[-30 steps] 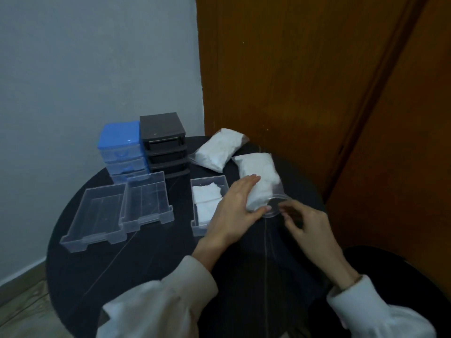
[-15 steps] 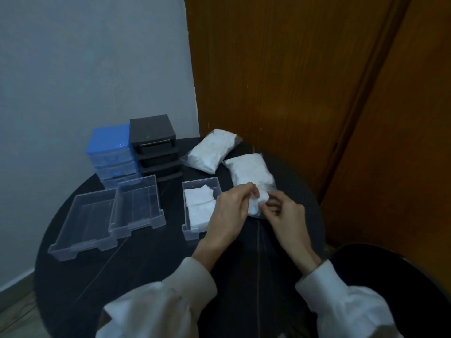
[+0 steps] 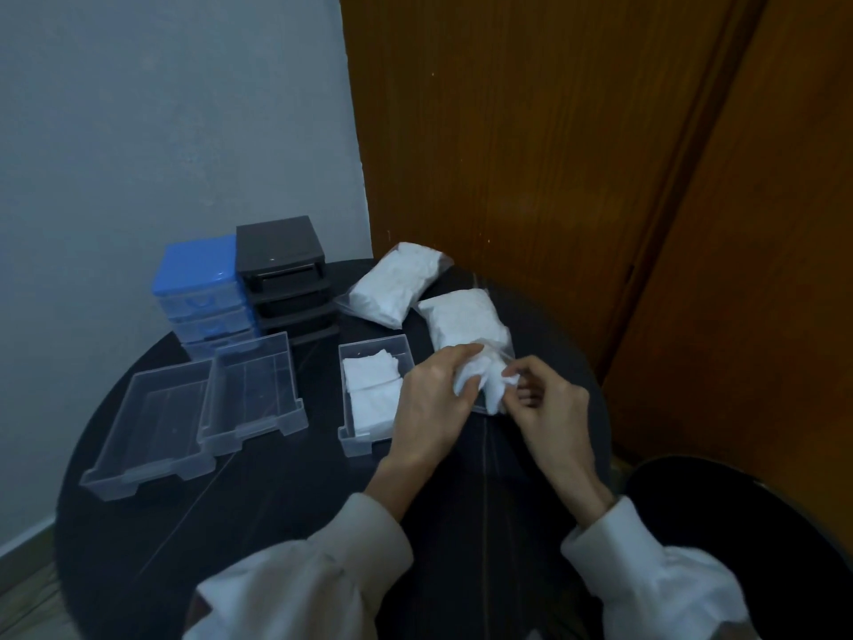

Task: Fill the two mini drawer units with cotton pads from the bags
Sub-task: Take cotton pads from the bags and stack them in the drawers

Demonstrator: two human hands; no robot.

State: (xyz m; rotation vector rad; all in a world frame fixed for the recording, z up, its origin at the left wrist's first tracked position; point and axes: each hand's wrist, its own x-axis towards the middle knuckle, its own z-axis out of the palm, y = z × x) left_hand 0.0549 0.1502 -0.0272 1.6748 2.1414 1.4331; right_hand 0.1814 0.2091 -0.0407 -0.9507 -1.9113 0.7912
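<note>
Both hands at near bag (image 3: 466, 323) mouth: left hand (image 3: 431, 401) grips a wad of cotton pads (image 3: 480, 376), right hand (image 3: 547, 408) pinches it too. Drawer (image 3: 357, 443) just left of left hand is partly filled; two clear drawers (image 3: 251, 420) farther left look empty. 2nd bag (image 3: 397, 284) beyond hands, untouched. Early stage, I'd say.

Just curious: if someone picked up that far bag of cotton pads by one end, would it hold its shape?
Probably not. The far bag looks like thin clear film around loose white pads, so it would likely sag. It looks puffy, so probably light for its size.
</note>
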